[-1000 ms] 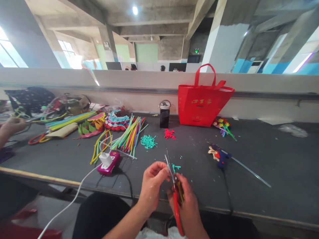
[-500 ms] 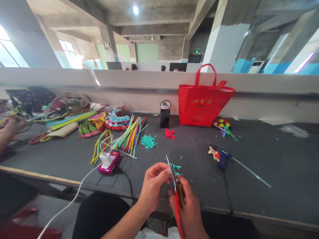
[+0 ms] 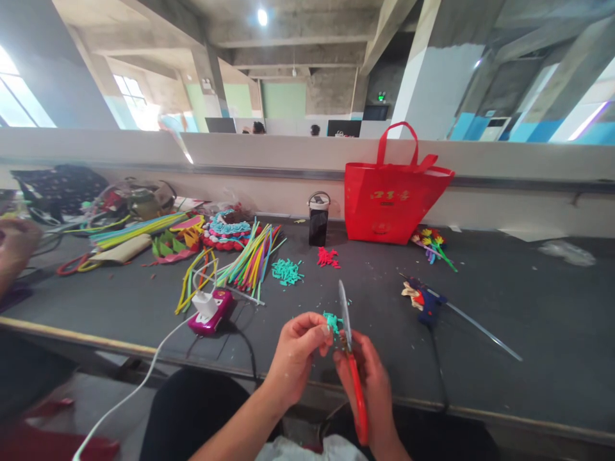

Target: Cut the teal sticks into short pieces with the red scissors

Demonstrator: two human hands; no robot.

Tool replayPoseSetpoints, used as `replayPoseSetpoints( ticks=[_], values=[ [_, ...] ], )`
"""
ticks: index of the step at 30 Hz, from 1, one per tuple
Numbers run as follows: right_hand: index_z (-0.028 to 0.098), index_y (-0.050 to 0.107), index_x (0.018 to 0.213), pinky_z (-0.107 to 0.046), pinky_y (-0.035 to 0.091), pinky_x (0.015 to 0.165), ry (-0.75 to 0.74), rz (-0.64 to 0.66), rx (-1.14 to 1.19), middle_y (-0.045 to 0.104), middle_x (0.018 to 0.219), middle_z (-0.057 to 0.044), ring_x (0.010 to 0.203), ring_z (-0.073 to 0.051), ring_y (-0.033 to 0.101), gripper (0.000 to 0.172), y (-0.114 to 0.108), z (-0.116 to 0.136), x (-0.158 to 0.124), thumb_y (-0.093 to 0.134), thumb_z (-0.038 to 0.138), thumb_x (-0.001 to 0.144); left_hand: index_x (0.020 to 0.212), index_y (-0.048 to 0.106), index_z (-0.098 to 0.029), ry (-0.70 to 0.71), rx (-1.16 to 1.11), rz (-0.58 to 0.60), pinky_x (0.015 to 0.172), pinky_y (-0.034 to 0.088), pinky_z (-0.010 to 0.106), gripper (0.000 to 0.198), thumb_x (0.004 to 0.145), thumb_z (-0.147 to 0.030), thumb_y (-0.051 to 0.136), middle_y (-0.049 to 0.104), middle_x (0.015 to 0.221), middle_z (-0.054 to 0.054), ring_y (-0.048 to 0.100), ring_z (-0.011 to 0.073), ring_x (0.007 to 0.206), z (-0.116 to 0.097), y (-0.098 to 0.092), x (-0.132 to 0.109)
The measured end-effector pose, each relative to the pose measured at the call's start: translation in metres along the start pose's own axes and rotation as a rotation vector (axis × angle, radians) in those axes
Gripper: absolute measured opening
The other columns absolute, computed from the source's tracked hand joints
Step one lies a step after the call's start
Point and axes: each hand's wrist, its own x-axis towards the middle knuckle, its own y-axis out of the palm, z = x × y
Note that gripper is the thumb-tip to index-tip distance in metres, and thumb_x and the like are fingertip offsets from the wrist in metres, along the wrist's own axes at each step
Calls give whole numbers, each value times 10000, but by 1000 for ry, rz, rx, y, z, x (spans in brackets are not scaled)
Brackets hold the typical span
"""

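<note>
My left hand (image 3: 300,349) is closed in a pinch over the table's front edge; whatever its fingertips hold is too small to make out. Just beyond those fingertips are small teal cut pieces (image 3: 332,322). To the right, my right hand (image 3: 372,378) grips a pair of scissors (image 3: 354,378) by its red handles, blades pointing up and away from me. The blades stand a little apart from my left fingertips. Farther back on the dark table (image 3: 504,282) lie a bigger pile of teal pieces (image 3: 287,272) and a small red pile (image 3: 328,258).
A bundle of coloured stems (image 3: 254,262) lies left of the piles. Nearer stands a purple power strip (image 3: 214,314) with a white plug and cable. A black tumbler (image 3: 318,224) and red bag (image 3: 394,202) stand behind. Another person's hand (image 3: 16,250) is at far left.
My right hand and the scissors have shifted right, away from my left fingertips, and the blades have dropped lower. My left hand has barely moved. The other person's hand has moved left.
</note>
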Motion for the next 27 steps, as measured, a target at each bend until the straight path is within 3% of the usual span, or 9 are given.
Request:
replayPoseSetpoints(
  ticks=[4, 8, 15, 17, 21, 25, 27],
  values=[
    [217, 553, 1150, -218, 538, 564, 147, -11, 262, 710, 832, -10, 636, -138, 667, 378, -6, 17, 16, 671, 357, 819, 652, 639, -125, -133, -11, 72, 509, 297, 191, 118, 699, -204, 713, 582, 575, 1, 424, 65, 503, 2, -5, 1],
    [244, 524, 1157, -196, 515, 527, 179, 71, 488, 688, 820, 9, 613, -116, 644, 414, -8, 33, 27, 703, 354, 800, 635, 630, -123, -231, -25, 118, 510, 290, 201, 116, 683, -198, 704, 556, 545, -1, 450, 71, 499, 7, -9, 2],
    [238, 537, 1111, -184, 474, 475, 225, 101, 577, 637, 730, 42, 547, -97, 593, 421, -4, 37, 30, 736, 346, 757, 654, 619, -126, -327, -18, 199, 513, 299, 217, 104, 697, -208, 668, 523, 554, -13, 444, 75, 490, 13, -15, 4],
    [233, 535, 1109, -167, 444, 451, 236, 63, 549, 631, 710, 49, 516, -81, 556, 434, -6, 36, 31, 742, 353, 748, 674, 621, -135, -262, 61, 159, 538, 329, 220, 71, 703, -190, 654, 534, 584, -13, 445, 79, 512, 14, -18, 6],
    [229, 526, 1130, -167, 437, 446, 263, -7, 483, 632, 696, 53, 508, -79, 532, 469, -10, 32, 34, 749, 357, 738, 745, 636, -159, 60, 391, 9, 613, 382, 227, 75, 733, -226, 670, 576, 689, -1, 488, 114, 640, 11, -19, 6],
    [227, 526, 1124, -173, 460, 483, 240, -20, 460, 638, 698, 50, 558, -95, 576, 457, -9, 30, 33, 747, 345, 743, 753, 647, -175, 336, 726, 95, 691, 419, 264, 48, 749, -220, 663, 611, 733, 22, 531, 153, 713, 9, -13, 3],
    [228, 522, 1129, -175, 463, 490, 228, -9, 459, 643, 703, 48, 578, -103, 595, 451, -8, 30, 32, 741, 343, 752, 698, 636, -177, 402, 815, 105, 673, 410, 264, 45, 742, -184, 647, 602, 685, 15, 523, 148, 669, 10, -10, 2]
  ],
)
